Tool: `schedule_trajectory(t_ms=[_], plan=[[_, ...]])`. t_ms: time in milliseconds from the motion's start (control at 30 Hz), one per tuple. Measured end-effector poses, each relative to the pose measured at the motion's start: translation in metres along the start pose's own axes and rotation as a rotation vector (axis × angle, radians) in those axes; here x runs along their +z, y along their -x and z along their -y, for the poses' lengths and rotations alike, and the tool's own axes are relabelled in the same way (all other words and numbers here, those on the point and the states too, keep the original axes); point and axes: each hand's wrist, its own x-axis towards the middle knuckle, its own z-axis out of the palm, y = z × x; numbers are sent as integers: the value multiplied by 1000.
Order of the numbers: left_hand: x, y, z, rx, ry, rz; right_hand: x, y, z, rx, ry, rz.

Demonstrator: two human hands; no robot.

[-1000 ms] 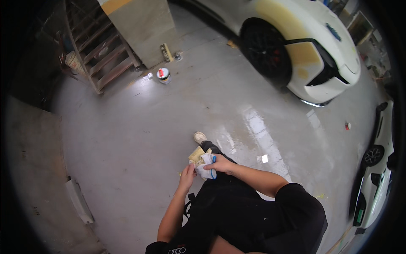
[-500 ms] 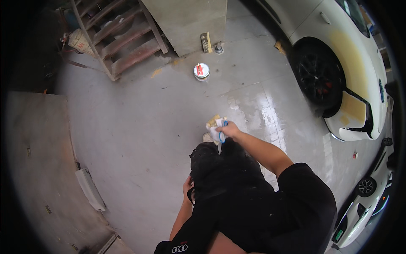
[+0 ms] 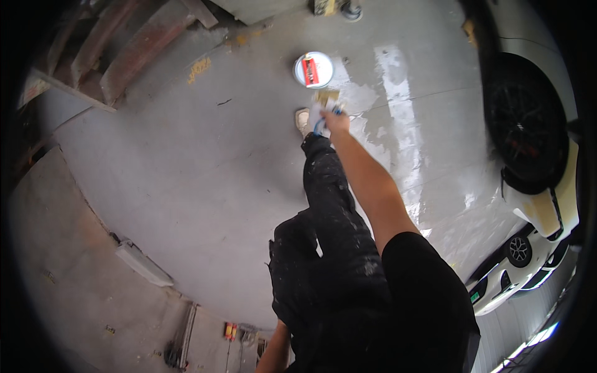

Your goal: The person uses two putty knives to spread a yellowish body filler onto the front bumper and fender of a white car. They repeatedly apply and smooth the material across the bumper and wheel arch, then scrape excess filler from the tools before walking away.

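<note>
My right hand (image 3: 337, 123) reaches forward at the end of a stretched arm, closed on a white piece with tan smears (image 3: 326, 97) and a blue loop. Whether this piece is cloth or something stiffer, I cannot tell. Just beyond it on the floor stands a round can (image 3: 323, 60) with a white lid and a red label; the held piece looks close to its near side. My left forearm (image 3: 277, 352) shows at the lower edge, while the hand itself is hidden behind my dark trousers. My light shoe (image 3: 302, 120) is beside the right hand.
A white car's black wheel (image 3: 525, 121) stands at the right, with another white car (image 3: 504, 280) behind. Reddish wooden steps (image 3: 146, 50) are at the far left. A pale long box (image 3: 144, 264) lies near the left wall. Wet-looking shiny patches mark the grey floor (image 3: 398, 112).
I have stepped forward, so the can is now nearer and larger in view. My right hand has moved toward it with the white piece. My left hand has gone out of sight.
</note>
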Motion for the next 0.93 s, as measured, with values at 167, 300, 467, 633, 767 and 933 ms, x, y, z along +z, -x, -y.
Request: schedule_trajectory(t_ms=[167, 300, 467, 633, 767, 933], plan=[[-20, -8, -43, -187, -75, -88, 82, -84, 35, -40, -596, -49], [-44, -1, -74, -243, -152, -117, 89, -121, 23, 148, -261, -123], [-96, 14, -114, -168, -234, -116, 56, -99, 17, 18, 19, -156], [-181, 30, -145, 9, -330, -90, -18, 1, -13, -265, 618, 158], [-280, 30, -169, 263, -392, -66, -69, 105, -55, -328, 937, 372], [-423, -41, -218, 484, -574, -145, -82, 216, -107, 64, 798, 354]])
